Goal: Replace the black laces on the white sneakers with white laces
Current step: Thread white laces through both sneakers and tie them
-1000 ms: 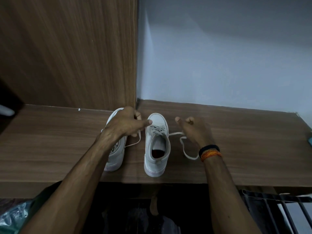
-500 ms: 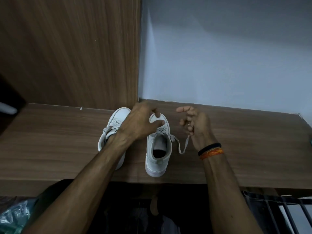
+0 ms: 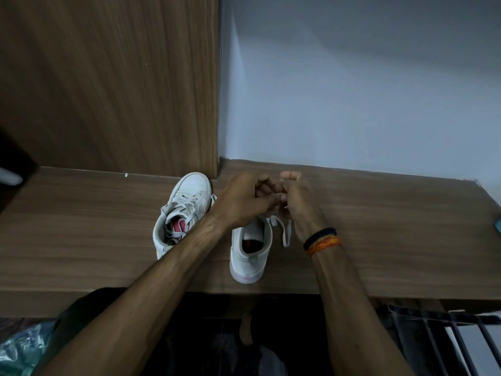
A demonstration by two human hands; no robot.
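You're at a wood shelf point(image 3: 379, 226) tucked into a corner, wood panel point(image 3: 108, 90) behind it at 11 o'clock and a plain pale wall point(image 3: 352, 90) at 1 o'clock.

Two white sneakers on the shelf, toes pointing away from you. The right sneaker point(image 3: 250, 251) sits dead centre, heel close to the shelf's front edge, and your hands cover its toe end. A loop of white lace point(image 3: 284, 232) hangs off its right side, dropping from under your hands to the shelf. The left sneaker point(image 3: 184, 210) is just beside it at 9 o'clock, angled a bit, already threaded with white lace, pink insole showing.

Your left hand point(image 3: 244, 202) is over the right sneaker's front with fingers curled in; your right hand point(image 3: 301, 204) meets it fingertip to fingertip, fingers curled too, pinching the lace where it comes up. Whether the left is actually gripping lace I can't tell, the fingers hide it.

Black and orange bands point(image 3: 322, 240) on your right wrist. Down at 5 o'clock below the shelf there's a dark wire rack point(image 3: 433, 335).
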